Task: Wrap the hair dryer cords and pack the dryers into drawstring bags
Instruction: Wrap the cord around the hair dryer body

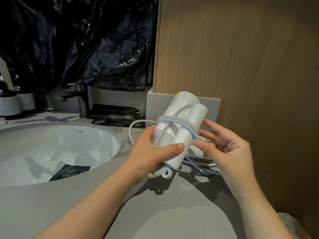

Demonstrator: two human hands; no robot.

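Observation:
A white folded hair dryer is held above the grey counter, its handle folded against the barrel. My left hand grips it from the left, thumb across the handle's lower end. Its white cord is looped several times around barrel and handle, and a loose loop hangs out to the left. My right hand is at the dryer's right side, fingers pinching the cord where it comes off the wraps. More cord lies on the counter under my right hand. A pale fabric corner shows at the lower right; I cannot tell what it is.
A white sink basin on the left holds a black sachet. Behind it stand a dark faucet, black sachets and dark bottles. A wooden panel rises on the right, black plastic sheeting behind.

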